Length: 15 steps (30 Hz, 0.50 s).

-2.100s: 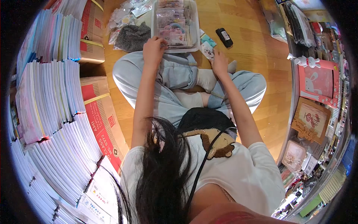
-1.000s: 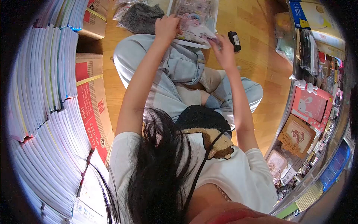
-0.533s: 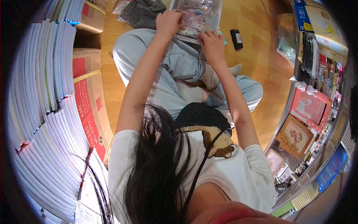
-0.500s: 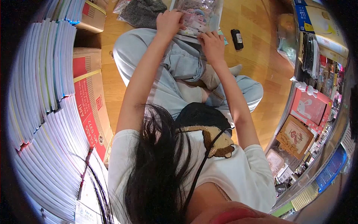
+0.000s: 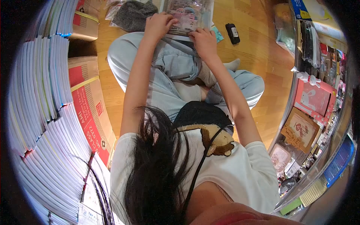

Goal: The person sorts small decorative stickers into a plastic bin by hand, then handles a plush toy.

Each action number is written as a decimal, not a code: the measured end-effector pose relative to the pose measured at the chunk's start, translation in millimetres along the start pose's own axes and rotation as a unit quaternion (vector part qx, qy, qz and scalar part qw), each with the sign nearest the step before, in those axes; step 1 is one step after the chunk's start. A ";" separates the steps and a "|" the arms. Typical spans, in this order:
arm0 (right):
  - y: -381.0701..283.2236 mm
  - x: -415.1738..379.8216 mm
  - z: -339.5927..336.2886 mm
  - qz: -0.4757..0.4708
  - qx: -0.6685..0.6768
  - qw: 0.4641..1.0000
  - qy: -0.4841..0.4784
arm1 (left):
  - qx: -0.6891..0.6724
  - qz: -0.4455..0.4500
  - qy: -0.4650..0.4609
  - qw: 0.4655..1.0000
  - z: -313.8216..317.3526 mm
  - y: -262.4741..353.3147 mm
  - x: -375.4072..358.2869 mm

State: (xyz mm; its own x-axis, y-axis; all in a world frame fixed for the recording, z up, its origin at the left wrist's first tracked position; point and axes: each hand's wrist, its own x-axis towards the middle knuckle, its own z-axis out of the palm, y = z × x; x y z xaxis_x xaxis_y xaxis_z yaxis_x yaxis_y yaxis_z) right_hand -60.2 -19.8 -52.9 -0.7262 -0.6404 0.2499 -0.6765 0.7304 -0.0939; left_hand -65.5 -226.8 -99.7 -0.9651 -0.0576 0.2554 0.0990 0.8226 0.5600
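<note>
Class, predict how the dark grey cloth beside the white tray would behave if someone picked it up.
The dark grey cloth would probably sag, since it lies rumpled in soft folds. Its matte, textured surface suggests it wouldn't be very slippery.

Glossy plastic packets [image 5: 186,19], rough cloth [image 5: 134,16], smooth wood floor [image 5: 258,48].
</note>
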 end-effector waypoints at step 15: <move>96.9 -60.5 42.2 0.206 0.039 0.978 -0.017 | -0.098 -0.048 0.073 0.991 -43.8 29.1 3.9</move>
State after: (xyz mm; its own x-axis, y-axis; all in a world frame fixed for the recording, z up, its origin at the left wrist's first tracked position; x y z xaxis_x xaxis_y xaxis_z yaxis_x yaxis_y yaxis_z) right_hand -86.9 79.7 -117.8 -0.9414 -0.3050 0.1440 -0.3331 0.9080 -0.2542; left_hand -55.8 -227.8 -47.8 -0.9280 -0.2236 0.2979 0.0677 0.6851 0.7253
